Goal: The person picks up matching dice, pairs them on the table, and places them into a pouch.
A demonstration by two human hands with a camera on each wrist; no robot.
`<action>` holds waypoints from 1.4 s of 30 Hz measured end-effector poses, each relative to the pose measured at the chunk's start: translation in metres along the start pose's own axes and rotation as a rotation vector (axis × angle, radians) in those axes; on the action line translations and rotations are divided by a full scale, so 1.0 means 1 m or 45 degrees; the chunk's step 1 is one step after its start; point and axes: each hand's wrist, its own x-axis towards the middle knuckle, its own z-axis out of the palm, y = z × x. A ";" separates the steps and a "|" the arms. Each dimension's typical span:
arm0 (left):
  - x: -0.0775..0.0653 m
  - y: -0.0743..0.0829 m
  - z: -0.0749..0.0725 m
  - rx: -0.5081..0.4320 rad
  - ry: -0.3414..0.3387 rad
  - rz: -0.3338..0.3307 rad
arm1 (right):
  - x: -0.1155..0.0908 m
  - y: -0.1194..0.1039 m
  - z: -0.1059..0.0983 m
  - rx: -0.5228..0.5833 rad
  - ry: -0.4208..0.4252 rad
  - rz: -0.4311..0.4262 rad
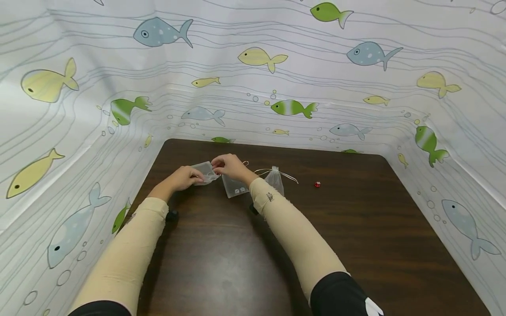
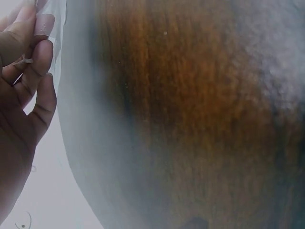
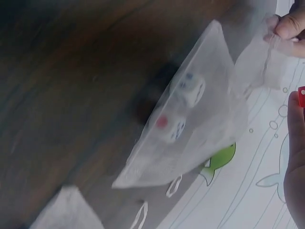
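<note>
My left hand point(image 1: 182, 177) pinches a sheer white drawstring pouch point(image 1: 205, 171) at the far left of the table. In the left wrist view its fingers point(image 2: 43, 59) curl at the thin fabric. My right hand point(image 1: 231, 167) is beside that pouch and holds a red die point(image 3: 301, 97), which shows only at the right wrist view's edge. A second sheer pouch point(image 3: 209, 129) lies on the table under my right hand, with white dice point(image 3: 170, 128) inside. Part of it is hidden behind my right hand and wrist in the head view.
A third sheer pouch point(image 1: 275, 181), with its white cords spread, lies right of my right wrist. Farther right, another red die point(image 1: 318, 184) sits on the dark wooden table point(image 1: 356, 219). A fish-patterned sheet point(image 1: 237, 96) rises behind the table and along its sides.
</note>
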 end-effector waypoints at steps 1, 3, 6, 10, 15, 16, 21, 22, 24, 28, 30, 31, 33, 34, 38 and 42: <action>0.000 0.001 0.001 0.002 -0.003 0.004 | 0.000 -0.001 0.002 0.008 -0.006 0.001; 0.000 0.003 0.001 0.003 -0.006 0.024 | 0.001 -0.003 0.004 0.026 -0.016 0.005; 0.000 0.006 0.001 0.002 -0.002 0.050 | 0.002 -0.004 0.008 0.028 -0.028 0.009; 0.001 0.007 0.001 -0.002 -0.002 0.086 | 0.003 -0.005 0.012 -0.012 -0.040 0.022; 0.004 0.006 0.002 -0.022 -0.004 0.134 | 0.006 -0.002 0.016 -0.077 -0.040 0.037; 0.005 0.006 0.002 -0.024 -0.001 0.140 | 0.006 -0.002 0.016 -0.084 -0.038 0.039; 0.005 0.007 0.002 -0.017 0.004 0.150 | 0.004 -0.004 0.015 -0.131 -0.023 0.041; 0.004 0.007 0.002 -0.013 0.001 0.148 | 0.003 -0.004 0.014 -0.134 -0.016 0.039; 0.003 0.006 0.001 -0.007 -0.006 0.143 | 0.002 -0.004 0.011 -0.142 0.003 0.042; -0.001 0.004 -0.001 -0.006 0.000 0.108 | -0.002 0.001 0.003 -0.131 0.046 0.072; -0.004 0.001 -0.002 -0.001 0.013 0.098 | -0.004 0.007 -0.003 -0.121 0.062 0.089; -0.004 0.001 -0.002 -0.002 0.018 0.092 | -0.006 0.011 -0.007 -0.119 0.073 0.100; -0.004 0.000 -0.003 -0.006 0.027 0.087 | -0.012 0.020 -0.016 -0.104 0.102 0.120; -0.004 0.000 -0.003 -0.009 0.030 0.080 | -0.016 0.026 -0.020 -0.101 0.116 0.132; -0.005 -0.001 -0.003 -0.021 0.036 0.053 | -0.035 0.052 -0.038 -0.081 0.160 0.179; -0.007 -0.001 -0.003 -0.020 0.039 0.034 | -0.057 0.078 -0.057 -0.058 0.206 0.225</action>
